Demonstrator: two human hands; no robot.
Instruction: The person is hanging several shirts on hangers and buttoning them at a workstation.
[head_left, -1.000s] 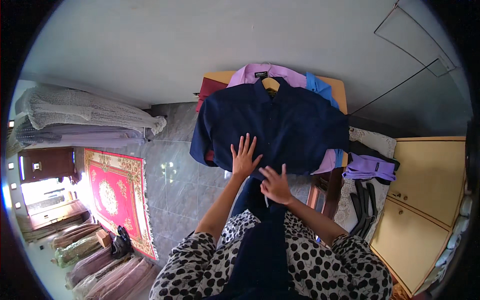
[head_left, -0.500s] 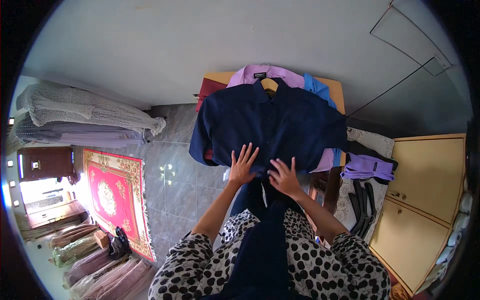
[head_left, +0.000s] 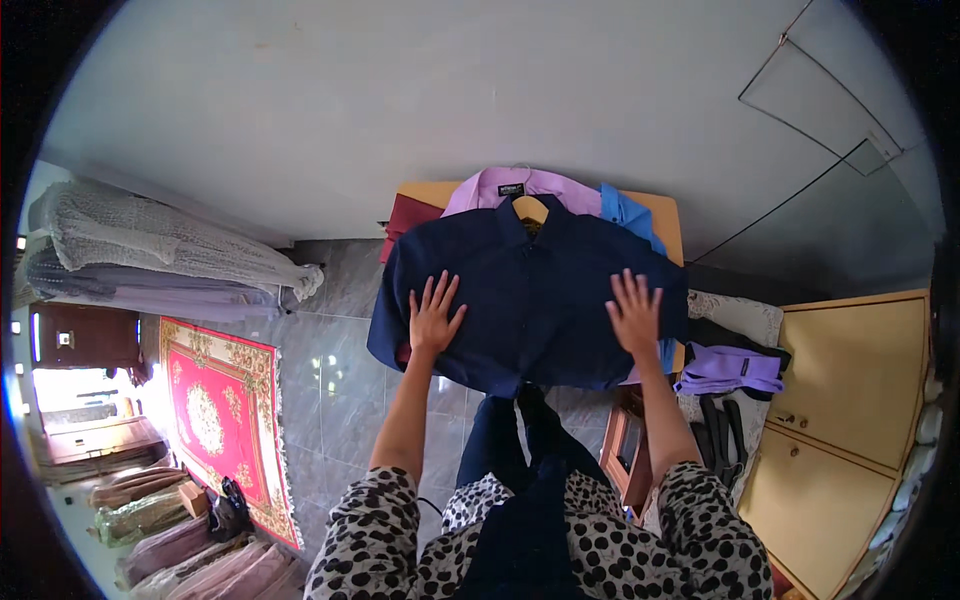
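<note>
Two bare arms, seen from above, reach forward side by side, well apart. The left forearm (head_left: 403, 420) and right forearm (head_left: 668, 420) rise from below, each angled slightly inward. The left wrist (head_left: 424, 358) and right wrist (head_left: 646, 358) look nearly straight. The left hand (head_left: 433, 325) and right hand (head_left: 637, 322) are palm down, backs in view, level with each other, unclenched and holding nothing. Their fingers (head_left: 428, 291) are extended and fanned, pointing away from the body. The left thumb (head_left: 457, 319) and right thumb (head_left: 614, 313) stick out toward each other.
</note>
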